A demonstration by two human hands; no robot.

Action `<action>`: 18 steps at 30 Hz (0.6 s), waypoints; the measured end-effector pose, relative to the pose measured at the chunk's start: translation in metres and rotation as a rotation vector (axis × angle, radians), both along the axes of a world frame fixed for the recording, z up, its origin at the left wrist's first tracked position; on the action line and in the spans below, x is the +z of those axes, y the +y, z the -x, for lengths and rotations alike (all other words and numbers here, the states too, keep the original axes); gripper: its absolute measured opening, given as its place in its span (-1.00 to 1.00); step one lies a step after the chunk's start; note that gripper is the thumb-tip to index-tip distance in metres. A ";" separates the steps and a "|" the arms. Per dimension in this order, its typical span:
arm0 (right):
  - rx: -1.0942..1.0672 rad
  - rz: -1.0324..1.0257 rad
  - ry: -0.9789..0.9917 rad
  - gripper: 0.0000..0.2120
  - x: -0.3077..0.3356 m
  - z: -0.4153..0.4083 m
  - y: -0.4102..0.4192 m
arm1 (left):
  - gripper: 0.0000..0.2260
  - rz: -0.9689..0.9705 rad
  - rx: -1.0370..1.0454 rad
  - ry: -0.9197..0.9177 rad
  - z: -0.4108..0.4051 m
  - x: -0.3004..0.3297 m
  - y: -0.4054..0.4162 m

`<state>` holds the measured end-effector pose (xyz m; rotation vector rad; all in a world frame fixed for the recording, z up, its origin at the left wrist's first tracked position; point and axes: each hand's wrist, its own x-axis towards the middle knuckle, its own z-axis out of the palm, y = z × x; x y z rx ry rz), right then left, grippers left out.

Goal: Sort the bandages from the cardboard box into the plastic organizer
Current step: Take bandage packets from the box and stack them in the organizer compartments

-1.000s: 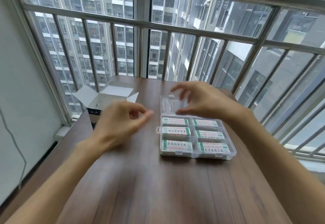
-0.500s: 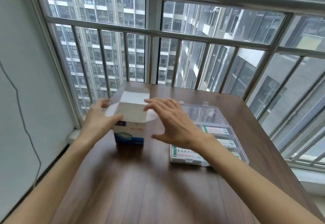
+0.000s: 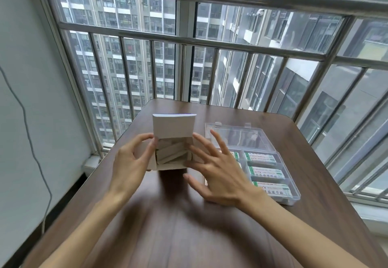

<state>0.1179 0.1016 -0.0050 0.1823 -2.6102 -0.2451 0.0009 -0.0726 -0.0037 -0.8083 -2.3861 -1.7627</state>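
Cardboard box (image 3: 172,139) open | left hand (image 3: 130,160) grips side | right hand (image 3: 214,173) splayed beside

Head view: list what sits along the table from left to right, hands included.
left hand → cardboard box → right hand → plastic organizer

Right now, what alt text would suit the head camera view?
Two hands hold an open cardboard box of wrapped bandages above a wooden table; the left hand grips its side, the right hand touches it with spread fingers. A clear plastic organizer sits right.
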 end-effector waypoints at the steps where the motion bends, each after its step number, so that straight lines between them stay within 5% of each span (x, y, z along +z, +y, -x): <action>1: 0.000 0.032 0.043 -0.67 0.003 -0.002 -0.005 | -0.87 -0.005 -0.004 0.015 -0.001 0.004 0.001; 4: 0.005 0.101 0.212 -0.80 0.013 0.002 -0.021 | -0.91 0.014 0.010 0.055 -0.001 0.010 0.004; 14: -0.409 0.712 -0.494 -0.76 0.039 0.051 -0.051 | -0.83 0.051 0.082 0.053 -0.007 0.015 0.011; 18: -0.494 0.830 -0.521 -0.71 0.035 0.062 -0.050 | -0.83 0.052 0.082 0.060 -0.010 0.019 0.016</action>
